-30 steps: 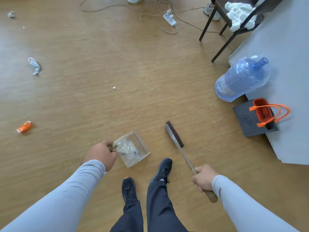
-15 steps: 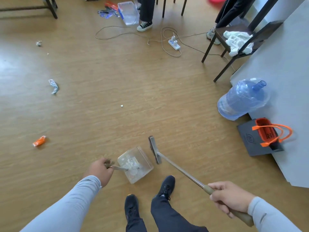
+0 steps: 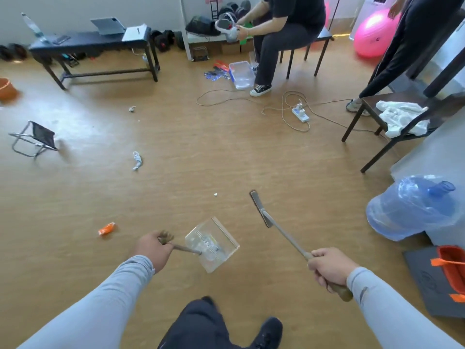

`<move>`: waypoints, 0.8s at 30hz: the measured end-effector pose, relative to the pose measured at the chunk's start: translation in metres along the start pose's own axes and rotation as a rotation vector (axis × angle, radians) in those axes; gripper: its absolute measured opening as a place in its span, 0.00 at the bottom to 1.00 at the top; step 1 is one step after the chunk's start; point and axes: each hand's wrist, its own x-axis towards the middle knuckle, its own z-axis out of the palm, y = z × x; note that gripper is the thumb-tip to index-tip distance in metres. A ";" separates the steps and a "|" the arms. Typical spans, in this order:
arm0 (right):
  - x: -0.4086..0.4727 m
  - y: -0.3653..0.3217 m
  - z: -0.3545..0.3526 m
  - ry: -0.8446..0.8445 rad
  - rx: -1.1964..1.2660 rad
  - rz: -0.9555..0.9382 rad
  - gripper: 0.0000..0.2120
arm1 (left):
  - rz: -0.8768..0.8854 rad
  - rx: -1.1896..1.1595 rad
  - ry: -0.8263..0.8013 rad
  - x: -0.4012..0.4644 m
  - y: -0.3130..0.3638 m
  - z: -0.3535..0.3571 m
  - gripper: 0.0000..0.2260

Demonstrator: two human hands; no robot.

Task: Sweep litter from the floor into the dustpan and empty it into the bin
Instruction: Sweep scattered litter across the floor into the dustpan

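Since half a second ago, both arms are reaching further out and the view is tilting up, so the far side of the room is now showing. The brush (image 3: pixel 276 222) is now swung out to the right, its head no longer sitting just beside the dustpan (image 3: pixel 214 244) but well apart from it.

The left hand (image 3: pixel 152 250) is gripping the dustpan's thin handle, its fingers curled tightly round the end of it, with the clear pan lying just to the right of those fingers. Pale, clear litter is sitting inside the pan; what it is cannot be told.

The right hand (image 3: pixel 329 269) is holding the brush by its wooden grip, fingers (image 3: pixel 319 258) wrapped fully round it and the butt of the grip sticking out behind the fist. The shaft is running up and to the left from those fingers, ending in the dark bristle head. Whether the head is touching the floor (image 3: pixel 75 197) cannot be told.

A tiny white scrap (image 3: pixel 215 194) is lying beyond the pan, between the two hands and farther out. An orange wrapper (image 3: pixel 107 228) is lying just left of the left fingers. A crumpled silvery wrapper (image 3: pixel 137 160) is resting well beyond it, and a small white wad (image 3: pixel 132 109) farther still.

A blue water jug (image 3: pixel 412 205) is lying beyond and to the right of the right fingers.
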 end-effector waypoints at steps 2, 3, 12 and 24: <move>0.012 -0.020 0.002 0.003 0.014 -0.012 0.06 | -0.005 -0.013 0.024 0.012 0.008 -0.009 0.09; 0.018 -0.030 0.003 0.004 0.013 -0.018 0.05 | -0.007 -0.015 0.033 0.020 0.012 -0.013 0.07; 0.067 -0.143 0.015 0.004 -0.085 -0.005 0.05 | -0.050 -0.089 0.030 0.132 0.033 -0.041 0.06; 0.144 -0.278 0.051 0.073 -0.172 0.086 0.10 | -0.119 -0.146 -0.072 0.253 0.038 -0.050 0.05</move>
